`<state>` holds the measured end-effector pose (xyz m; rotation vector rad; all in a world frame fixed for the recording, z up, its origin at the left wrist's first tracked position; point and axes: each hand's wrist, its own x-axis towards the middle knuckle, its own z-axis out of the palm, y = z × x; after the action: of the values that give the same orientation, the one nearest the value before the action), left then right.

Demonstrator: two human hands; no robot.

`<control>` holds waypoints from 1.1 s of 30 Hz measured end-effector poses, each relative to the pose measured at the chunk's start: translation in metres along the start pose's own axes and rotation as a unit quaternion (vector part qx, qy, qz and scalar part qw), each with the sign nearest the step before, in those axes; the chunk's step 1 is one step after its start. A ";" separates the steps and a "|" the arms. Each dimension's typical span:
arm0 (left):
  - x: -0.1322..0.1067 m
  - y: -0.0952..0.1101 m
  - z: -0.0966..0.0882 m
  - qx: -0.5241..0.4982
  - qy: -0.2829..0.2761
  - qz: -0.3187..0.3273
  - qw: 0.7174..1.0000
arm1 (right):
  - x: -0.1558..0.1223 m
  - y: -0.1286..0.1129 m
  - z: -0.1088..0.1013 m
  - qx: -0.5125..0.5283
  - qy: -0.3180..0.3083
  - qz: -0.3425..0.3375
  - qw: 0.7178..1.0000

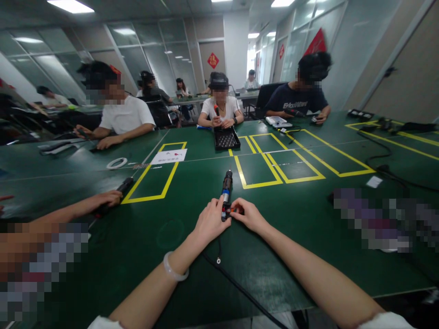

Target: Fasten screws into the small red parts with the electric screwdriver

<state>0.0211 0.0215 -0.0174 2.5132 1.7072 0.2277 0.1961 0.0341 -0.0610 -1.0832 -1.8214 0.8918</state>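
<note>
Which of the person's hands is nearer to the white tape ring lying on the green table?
Left. The left hand grips the screwdriver at the table's middle, on the side toward the tape ring. The right hand sits just beyond it, farther from the ring.

Head view, downward over table (144,256)

Both hands meet at the base of a black cylindrical electric screwdriver with a blue band (226,187), which lies on the green matted surface (274,237). Left hand (210,221) grips it from the left; right hand (249,214) pinches a small red-and-black part (232,210) at its end. A black cable (236,285) trails toward the person. A black compartmented tray (226,138) sits well apart, beyond yellow tape rectangles (264,167).
</note>
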 end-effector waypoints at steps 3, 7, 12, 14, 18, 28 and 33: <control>0.000 -0.001 0.001 -0.008 0.000 0.004 1.000 | 0.001 -0.001 0.000 -0.028 0.011 -0.017 0.999; -0.002 -0.001 0.003 -0.007 0.018 0.010 1.000 | -0.001 -0.004 -0.003 -0.034 0.013 -0.013 0.999; 0.000 0.005 0.004 0.031 0.036 0.006 0.999 | -0.006 -0.009 -0.004 -0.055 0.020 -0.008 0.998; 0.002 0.006 0.005 0.046 0.044 -0.008 0.998 | -0.007 -0.011 -0.004 -0.060 0.019 -0.016 0.998; 0.004 0.001 0.005 0.069 0.060 -0.016 0.996 | -0.008 -0.015 -0.003 -0.048 0.004 -0.024 0.999; -0.024 -0.075 -0.016 0.120 0.038 -0.044 0.991 | -0.007 -0.012 -0.005 -0.027 -0.017 -0.011 0.999; -0.042 -0.147 -0.031 0.163 0.022 -0.123 0.979 | -0.006 -0.012 -0.005 -0.038 -0.042 -0.007 0.998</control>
<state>-0.1341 0.0370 -0.0139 2.4832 2.2100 -0.0192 0.1991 0.0247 -0.0506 -1.0938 -1.9430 0.8771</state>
